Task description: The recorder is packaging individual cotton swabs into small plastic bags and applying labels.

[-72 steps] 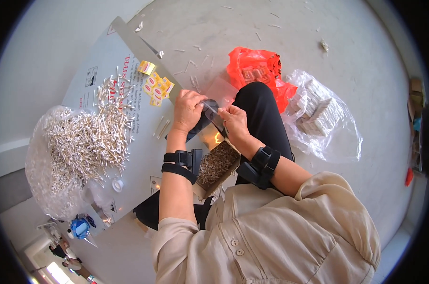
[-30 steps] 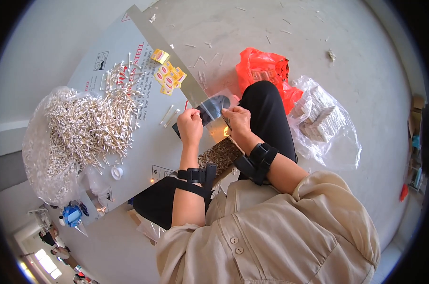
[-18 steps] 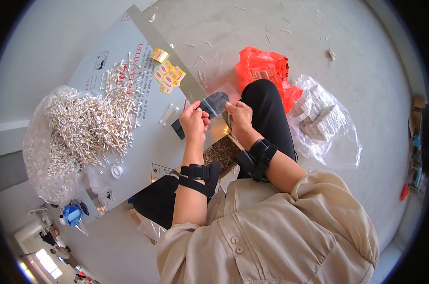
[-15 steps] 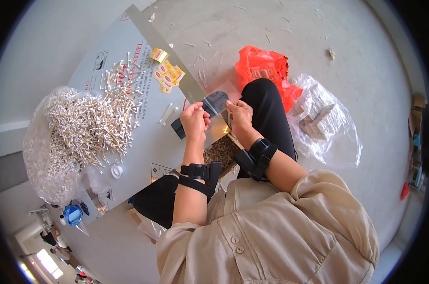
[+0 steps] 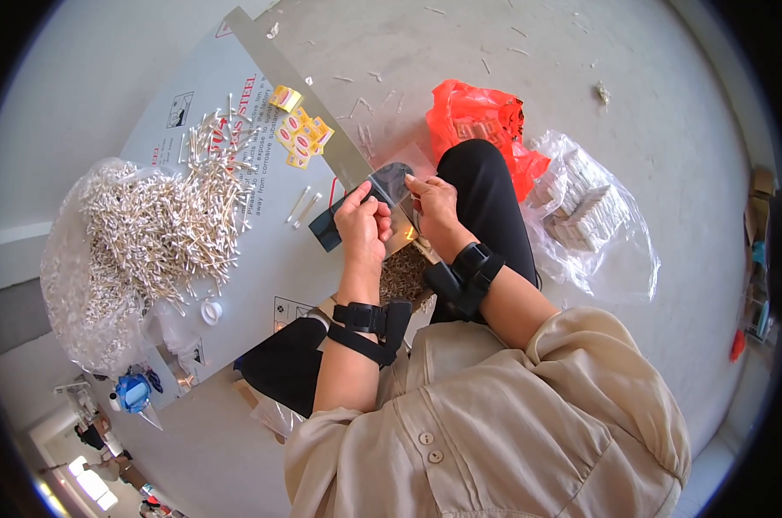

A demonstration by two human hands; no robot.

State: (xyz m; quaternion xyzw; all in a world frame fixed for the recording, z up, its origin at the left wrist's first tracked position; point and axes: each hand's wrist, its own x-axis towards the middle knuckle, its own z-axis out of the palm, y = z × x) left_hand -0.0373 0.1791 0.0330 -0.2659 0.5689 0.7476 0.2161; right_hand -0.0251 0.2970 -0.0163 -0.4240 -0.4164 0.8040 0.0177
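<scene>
Between my two hands is a small clear plastic bag, held up over the table's edge beside my raised knee. My right hand pinches its right edge with thumb and fingertips. At the bag's left edge, my left hand has its fingers curled and its index finger stretched along the film. A dark flat block lies on the table, partly behind my left hand. Two loose cotton swabs lie left of it. Below my hands, an open container of brownish thin pieces is partly hidden by my forearms.
A large heap of cotton swabs spills from a clear bag across the table. Yellow stickers lie near the far edge. On the floor stand a red bag and a clear bag of white packs. A white cap sits near the heap.
My left hand has shifted slightly right and down, and its index finger is more extended. My right hand has moved slightly up and left; both stay at the clear bag.
</scene>
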